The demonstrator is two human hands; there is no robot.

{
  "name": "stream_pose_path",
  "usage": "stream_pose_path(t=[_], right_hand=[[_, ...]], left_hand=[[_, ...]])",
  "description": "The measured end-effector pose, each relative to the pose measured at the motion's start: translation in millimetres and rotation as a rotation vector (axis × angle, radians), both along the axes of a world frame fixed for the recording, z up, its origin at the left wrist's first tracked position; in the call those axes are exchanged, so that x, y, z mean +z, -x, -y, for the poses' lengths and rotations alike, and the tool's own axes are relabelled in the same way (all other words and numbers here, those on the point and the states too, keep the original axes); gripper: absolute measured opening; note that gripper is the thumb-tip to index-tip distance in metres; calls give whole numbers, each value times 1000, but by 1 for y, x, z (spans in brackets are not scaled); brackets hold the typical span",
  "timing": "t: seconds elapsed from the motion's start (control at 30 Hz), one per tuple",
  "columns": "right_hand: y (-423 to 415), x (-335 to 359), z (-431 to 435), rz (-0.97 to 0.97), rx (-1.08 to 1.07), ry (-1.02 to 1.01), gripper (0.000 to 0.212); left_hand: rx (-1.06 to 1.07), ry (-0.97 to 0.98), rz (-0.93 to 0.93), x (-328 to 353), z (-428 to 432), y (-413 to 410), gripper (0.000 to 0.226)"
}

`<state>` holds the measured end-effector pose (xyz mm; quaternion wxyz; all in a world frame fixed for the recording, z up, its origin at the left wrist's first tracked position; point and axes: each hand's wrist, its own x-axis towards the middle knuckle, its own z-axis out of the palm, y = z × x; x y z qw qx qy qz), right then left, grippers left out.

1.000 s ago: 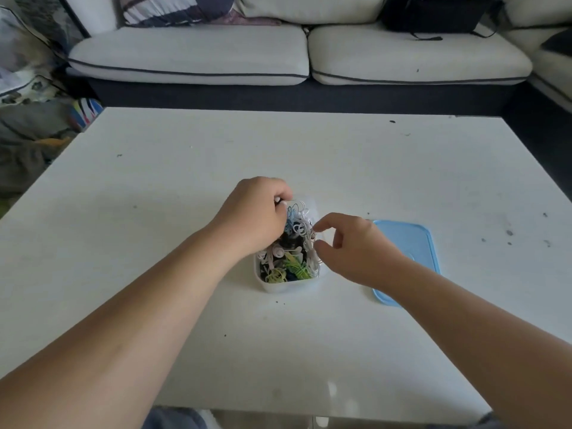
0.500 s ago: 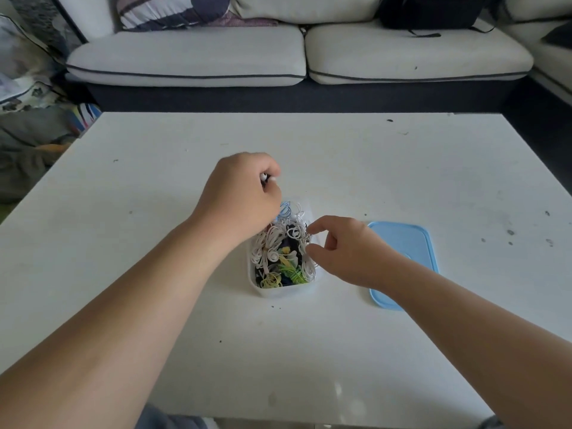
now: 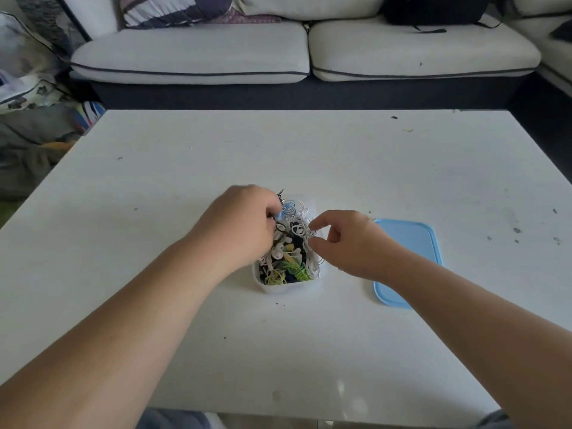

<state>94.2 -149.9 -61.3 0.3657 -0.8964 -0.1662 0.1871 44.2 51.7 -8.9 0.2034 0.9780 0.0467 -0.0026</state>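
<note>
Head view: the left grip [image 3: 241, 224] is clamped on the far side of the cord tangle [image 3: 295, 239], which fills the container [image 3: 288, 288] at mid-counter [image 3: 309, 150]. The right grip [image 3: 356, 243] pinches a white strand [image 3: 307, 230]. The step in hand appears to be separation. The next move likely calls for a slow pull with the container steadied.

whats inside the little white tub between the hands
A tangle of cords, mostly white with blue, green, yellow and dark bits, heaps above the tub rim. The left hand covers its left side, the right hand pinches white loops; the bottom is buried.
</note>
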Motion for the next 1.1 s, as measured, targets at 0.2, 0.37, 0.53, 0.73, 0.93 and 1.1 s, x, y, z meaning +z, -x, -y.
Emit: stream_pose_path(t=[0.2, 0.37, 0.53, 0.73, 0.93, 1.1], right_hand=[[1, -1, 0, -7, 4, 1, 17], [-1, -2, 0, -6, 6, 1, 18], [-1, -4, -2, 11, 4, 6, 20], [-5, -6, 8, 65, -82, -58, 20], [-9, -3, 63, 70, -336, -66, 43], [-12, 3, 106, -20, -525, -54, 54]], left_hand=[[-147, -82, -206, -24, -12, -10, 66], [-303, -427, -203, -49, -4, -8, 62], [-235, -580, -400, -44, 14, -10, 68], [-147, -605, -389, -39, 24, -12, 64], [-55, -542, -329, -24, 31, -4, 51], [-147, -411, 209, -10, 61, 7, 19]])
